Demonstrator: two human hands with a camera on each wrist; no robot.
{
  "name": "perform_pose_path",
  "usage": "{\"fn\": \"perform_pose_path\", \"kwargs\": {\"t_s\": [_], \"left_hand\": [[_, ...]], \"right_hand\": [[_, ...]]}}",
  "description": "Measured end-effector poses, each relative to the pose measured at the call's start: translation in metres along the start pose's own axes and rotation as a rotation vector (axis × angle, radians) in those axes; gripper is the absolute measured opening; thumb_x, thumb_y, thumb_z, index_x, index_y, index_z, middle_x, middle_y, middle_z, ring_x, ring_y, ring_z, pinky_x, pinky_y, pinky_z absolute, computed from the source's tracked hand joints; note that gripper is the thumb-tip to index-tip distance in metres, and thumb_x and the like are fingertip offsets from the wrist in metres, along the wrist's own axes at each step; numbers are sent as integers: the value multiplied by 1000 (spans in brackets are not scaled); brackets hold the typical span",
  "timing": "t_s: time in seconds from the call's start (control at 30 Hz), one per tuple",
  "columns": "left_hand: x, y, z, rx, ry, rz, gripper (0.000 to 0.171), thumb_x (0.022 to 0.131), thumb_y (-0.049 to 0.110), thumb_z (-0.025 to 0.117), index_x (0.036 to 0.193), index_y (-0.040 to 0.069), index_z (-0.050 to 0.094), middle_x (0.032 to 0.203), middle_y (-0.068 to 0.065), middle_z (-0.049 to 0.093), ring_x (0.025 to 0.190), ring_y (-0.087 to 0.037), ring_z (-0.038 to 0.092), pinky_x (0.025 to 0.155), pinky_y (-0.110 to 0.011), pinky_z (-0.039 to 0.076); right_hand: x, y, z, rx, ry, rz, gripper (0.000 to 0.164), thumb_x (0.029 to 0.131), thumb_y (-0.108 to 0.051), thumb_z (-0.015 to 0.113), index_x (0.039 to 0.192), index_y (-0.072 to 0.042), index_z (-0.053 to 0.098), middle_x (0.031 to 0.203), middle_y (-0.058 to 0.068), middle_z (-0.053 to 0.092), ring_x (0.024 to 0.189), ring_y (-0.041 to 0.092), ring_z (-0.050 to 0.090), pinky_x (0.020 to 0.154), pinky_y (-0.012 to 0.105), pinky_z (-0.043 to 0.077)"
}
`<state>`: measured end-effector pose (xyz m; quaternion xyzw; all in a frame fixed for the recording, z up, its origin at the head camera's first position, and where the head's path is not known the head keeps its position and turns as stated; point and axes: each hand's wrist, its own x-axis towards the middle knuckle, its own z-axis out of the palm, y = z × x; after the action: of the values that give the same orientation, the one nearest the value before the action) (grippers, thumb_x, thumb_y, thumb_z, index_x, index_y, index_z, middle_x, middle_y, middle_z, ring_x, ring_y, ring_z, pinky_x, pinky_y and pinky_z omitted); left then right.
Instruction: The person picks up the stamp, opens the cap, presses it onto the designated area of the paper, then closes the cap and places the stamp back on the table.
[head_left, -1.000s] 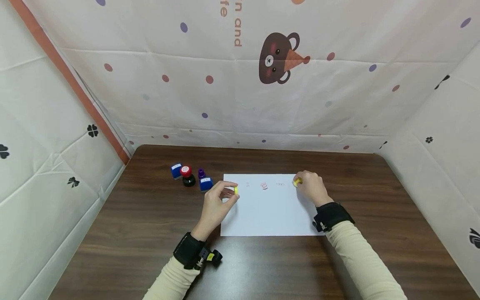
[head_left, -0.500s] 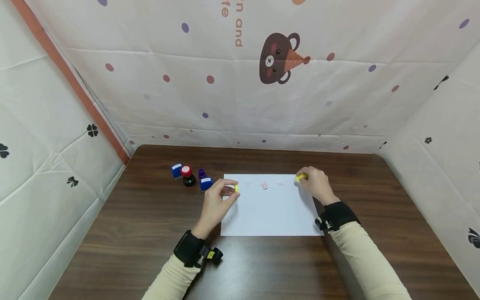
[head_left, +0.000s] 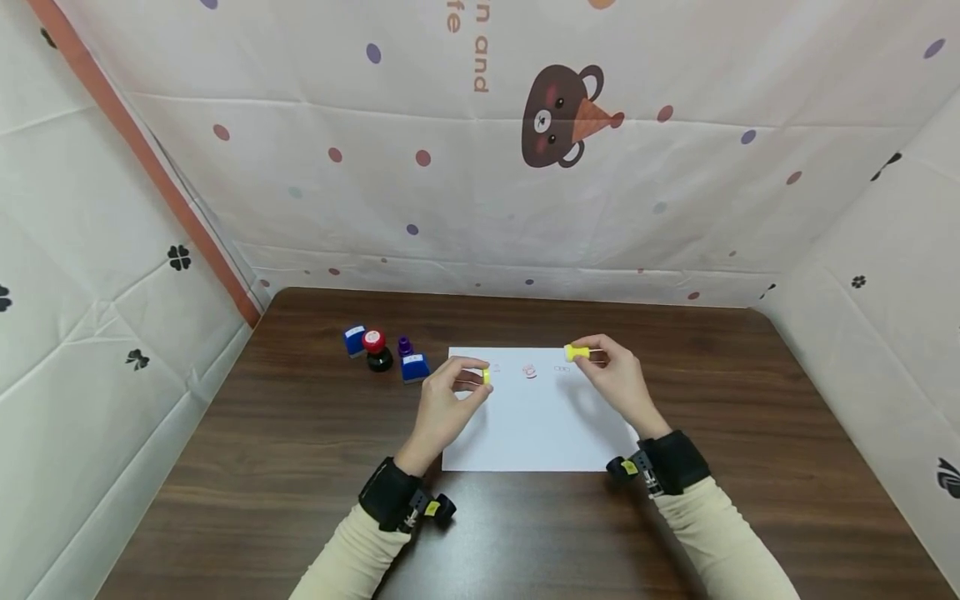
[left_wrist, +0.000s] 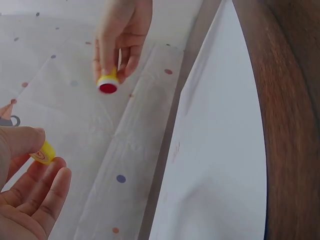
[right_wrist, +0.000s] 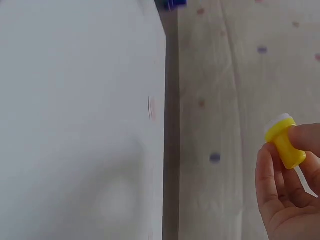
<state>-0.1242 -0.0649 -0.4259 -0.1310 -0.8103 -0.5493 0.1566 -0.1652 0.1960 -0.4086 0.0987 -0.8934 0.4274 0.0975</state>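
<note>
My left hand pinches a small yellow cap between thumb and fingers, over the left part of a white paper sheet. A red print shows on the cap's end. My right hand holds a yellow stamp by its body, raised above the sheet's upper right. In the left wrist view the stamp's red face shows inside a white rim. Along the sheet's upper part runs a row of small reddish prints, among them a rounder one.
Left of the sheet stand two blue stamps, a red-topped black stamp and a purple one. The brown wooden table ends at a printed cloth backdrop.
My right hand has lifted the yellow stamp off the sheet's upper right corner and brought it left, turning its face leftward. My left hand with the cap has shifted slightly right.
</note>
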Motion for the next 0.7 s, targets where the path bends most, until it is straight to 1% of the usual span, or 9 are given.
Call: {"fn": "perform_pose_path", "kwargs": {"t_s": [0.2, 0.33, 0.47, 0.6, 0.7], "left_hand": [[0, 4, 9, -7, -23, 9, 24, 78, 8, 73, 101, 12, 64, 97, 1, 64, 81, -8, 63, 72, -20, 54], [0, 7, 14, -16, -24, 19, 25, 78, 7, 73, 101, 12, 64, 98, 0, 64, 81, -8, 64, 72, -21, 55], [1, 9, 18, -28, -18, 34, 26, 77, 5, 73, 100, 12, 64, 98, 0, 64, 81, -9, 64, 72, -21, 55], [2, 10, 19, -44, -23, 39, 25, 77, 4, 72, 99, 11, 64, 98, 0, 64, 81, -11, 65, 72, -19, 55], [1, 11, 20, -48, -32, 38, 24, 78, 7, 72, 100, 12, 64, 98, 0, 64, 81, -10, 65, 72, -18, 54]], "right_hand": [[-11, -21, 15, 117, -58, 30, 20, 83, -7, 67, 103, -10, 63, 105, 8, 63, 86, 20, 58, 69, 14, 49], [-16, -30, 26, 190, -107, 24, 21, 84, -9, 67, 104, -11, 62, 105, 7, 62, 85, 19, 58, 69, 16, 50], [-21, -36, 34, 260, -143, 30, 22, 84, -9, 67, 105, -11, 62, 104, 6, 62, 85, 18, 59, 71, 17, 52], [-24, -40, 39, 305, -159, 46, 23, 84, -10, 67, 106, -11, 61, 105, 6, 62, 88, 18, 60, 74, 17, 52], [-25, -42, 42, 331, -164, 55, 22, 84, -9, 67, 105, -10, 61, 105, 7, 61, 90, 19, 60, 75, 18, 53]]}}
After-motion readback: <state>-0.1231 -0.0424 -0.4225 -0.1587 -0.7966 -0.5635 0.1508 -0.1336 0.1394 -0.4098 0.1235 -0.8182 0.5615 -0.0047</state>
